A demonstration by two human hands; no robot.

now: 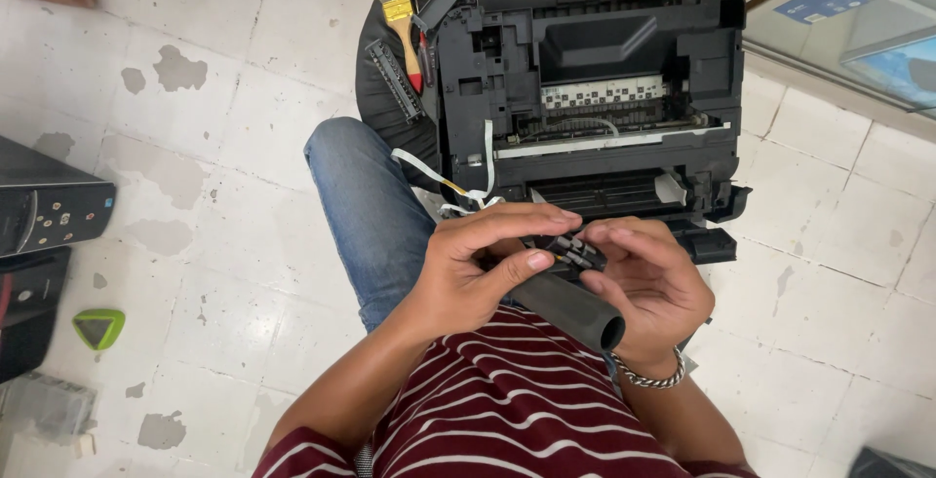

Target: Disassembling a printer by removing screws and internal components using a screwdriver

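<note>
Striped shirt [507, 410] fills the bottom of the view, and just above it both hands meet over the lap. Left hand [478, 268] is curled closed around a small black part [573, 252] with orange-tipped wires, thumb pressed on it. Right hand [648, 278], braceleted, pinches the same part from the other side, with a dark tube [570, 307] lying across its palm. Beyond sits an opened black printer [595, 88]; a brush [402, 20] lies at its left on the tiled floor [224, 244].
</note>
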